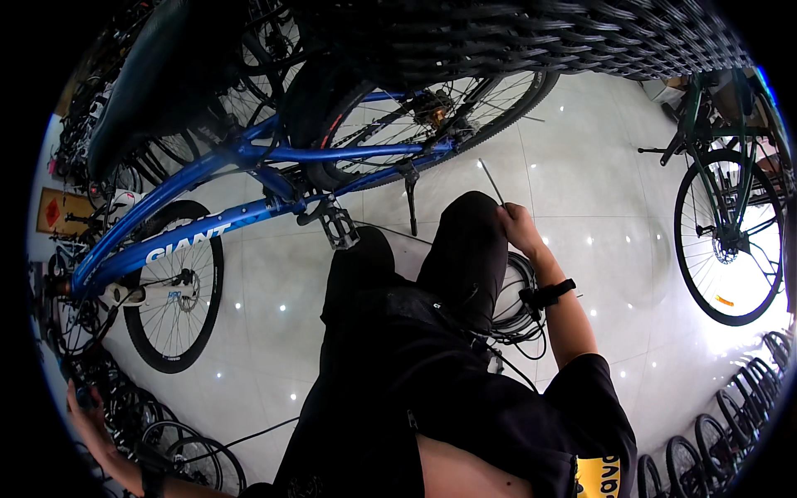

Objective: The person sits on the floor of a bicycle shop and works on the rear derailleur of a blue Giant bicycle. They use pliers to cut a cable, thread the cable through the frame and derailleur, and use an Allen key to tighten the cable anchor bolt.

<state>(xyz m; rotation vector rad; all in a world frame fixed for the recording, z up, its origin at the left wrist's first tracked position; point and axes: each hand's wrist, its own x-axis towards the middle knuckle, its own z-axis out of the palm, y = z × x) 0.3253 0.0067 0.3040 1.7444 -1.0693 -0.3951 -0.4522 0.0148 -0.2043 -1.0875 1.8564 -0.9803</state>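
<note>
My right hand (515, 222) grips a thin, straight rod (490, 178) beside my dark-clothed knee (465, 232); its far end points up over the floor. A coil of black cable (519, 319) lies by that leg, partly behind my arm. A blue bicycle (199, 236) spans the view in front of me, with a pedal (339, 224) near my other knee and a kickstand (413, 203) below the rear wheel. My left hand (87, 407) is far out at the lower left rim, fingers curled round something dark that I cannot make out.
A black woven basket (531, 33) hangs over the top of the view. A dark green bicycle (724, 207) stands at the right on the tiled floor (598, 166). Rows of bicycle wheels (730, 415) line the lower right, and more bicycles crowd the left edge.
</note>
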